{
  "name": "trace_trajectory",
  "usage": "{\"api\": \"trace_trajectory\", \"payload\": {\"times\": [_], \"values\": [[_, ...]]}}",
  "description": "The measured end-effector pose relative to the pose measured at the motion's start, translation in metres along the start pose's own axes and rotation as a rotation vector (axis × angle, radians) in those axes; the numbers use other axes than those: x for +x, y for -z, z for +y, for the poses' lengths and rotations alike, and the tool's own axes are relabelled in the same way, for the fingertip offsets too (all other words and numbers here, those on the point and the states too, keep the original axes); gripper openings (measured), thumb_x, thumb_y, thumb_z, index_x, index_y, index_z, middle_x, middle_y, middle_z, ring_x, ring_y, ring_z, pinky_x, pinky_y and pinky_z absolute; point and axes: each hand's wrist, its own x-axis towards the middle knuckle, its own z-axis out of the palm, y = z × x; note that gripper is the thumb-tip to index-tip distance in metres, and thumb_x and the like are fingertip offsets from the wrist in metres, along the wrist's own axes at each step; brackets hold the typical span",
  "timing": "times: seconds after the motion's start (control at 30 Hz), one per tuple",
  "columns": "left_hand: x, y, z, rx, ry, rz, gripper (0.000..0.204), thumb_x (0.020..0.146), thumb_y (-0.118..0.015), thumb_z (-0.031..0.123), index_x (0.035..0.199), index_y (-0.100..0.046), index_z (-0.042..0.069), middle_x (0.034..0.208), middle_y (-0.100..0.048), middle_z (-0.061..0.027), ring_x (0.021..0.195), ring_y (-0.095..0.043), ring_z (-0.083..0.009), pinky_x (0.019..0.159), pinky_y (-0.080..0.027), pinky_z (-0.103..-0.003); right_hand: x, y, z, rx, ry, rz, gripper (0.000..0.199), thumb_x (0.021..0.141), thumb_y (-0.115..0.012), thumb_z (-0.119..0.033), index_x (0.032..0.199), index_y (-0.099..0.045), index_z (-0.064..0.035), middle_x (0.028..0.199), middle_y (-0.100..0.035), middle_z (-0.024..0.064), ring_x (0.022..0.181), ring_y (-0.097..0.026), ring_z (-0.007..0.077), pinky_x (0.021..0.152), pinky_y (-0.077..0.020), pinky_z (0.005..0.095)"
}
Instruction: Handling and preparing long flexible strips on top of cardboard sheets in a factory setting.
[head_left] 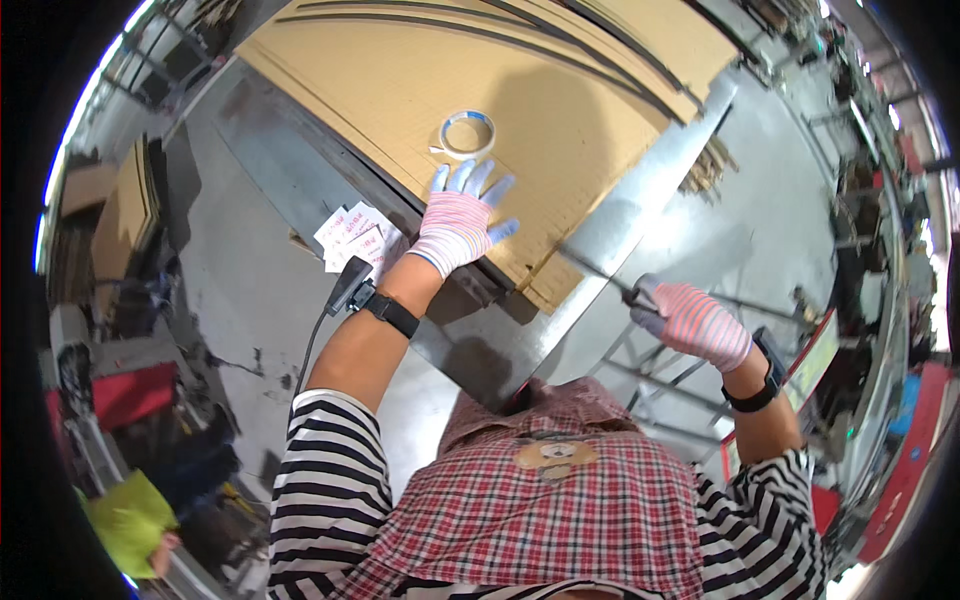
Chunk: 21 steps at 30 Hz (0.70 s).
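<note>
My left hand [462, 215], in a striped glove with grey-blue fingertips, is spread out over the near left edge of the cardboard sheets [520, 120]. Just beyond its fingers lies a roll of white tape [467, 134] with a blue inner rim. Its loose end sticks out to the left. My right hand [690, 318], gloved alike, is closed around one end of a long, thin dark bar [597, 263]. The bar's far end reaches the near right corner of the sheets; its exact kind I cannot make out.
Dark strips [480, 28] lie across the far part of the sheets. White printed papers [358, 238] sit left of my left hand on the metal table [650, 190]. A bundle of thin brown pieces [708, 168] shows at the right. A person's yellow-green sleeve [130, 520] appears lower left.
</note>
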Motion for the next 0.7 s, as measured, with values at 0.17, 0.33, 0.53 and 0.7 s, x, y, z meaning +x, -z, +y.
{"api": "trace_trajectory", "payload": {"times": [0.17,0.33,0.53,0.7], "values": [[0.001,0.028,0.002,0.007,0.03,-0.196,0.069,0.09,-0.038,0.062,0.147,-0.029,0.024,0.152,-0.028,-0.0106,0.14,-0.023,-0.0306,0.113,-0.012,-0.052,0.114,0.038,0.013,0.204,-0.201,0.438,0.041,0.087,-0.062,-0.032,0.111,-0.049,-0.0019,0.089,-0.061,0.0269,0.089,-0.059,0.0435,0.075,-0.0481,0.0491],[-0.033,0.055,0.036,-0.113,0.142,0.065,0.058,0.089,-0.051,0.05,0.135,-0.047,0.015,0.143,-0.039,-0.0151,0.135,-0.031,-0.0349,0.111,-0.019,-0.052,0.185,0.044,0.011,-0.128,-0.204,0.375,0.055,0.082,-0.066,-0.037,0.125,-0.051,-0.0049,0.123,-0.054,0.0193,0.112,-0.053,0.0386,0.094,-0.044,0.045],[-0.133,0.031,0.151,-1.947,1.333,0.021,0.035,0.095,-0.057,0.025,0.121,-0.053,0.002,0.117,-0.059,-0.0122,0.108,-0.057,-0.0191,0.086,-0.048,-0.033,0.169,0.013,0.025,0.055,0.622,0.491,0.045,0.085,-0.061,-0.034,0.122,-0.056,-0.0085,0.125,-0.052,0.0176,0.114,-0.05,0.0365,0.099,-0.0393,0.0466],[-0.108,0.015,0.188,-2.302,1.575,0.747,0.057,0.09,-0.057,0.049,0.127,-0.043,0.007,0.119,-0.056,-0.0128,0.1,-0.056,-0.0237,0.088,-0.047,-0.038,0.184,-0.007,0.036,-0.055,0.905,0.312,0.041,0.086,-0.058,-0.035,0.118,-0.059,-0.0094,0.127,-0.051,0.0147,0.121,-0.043,0.0354,0.106,-0.031,0.0488]]}}
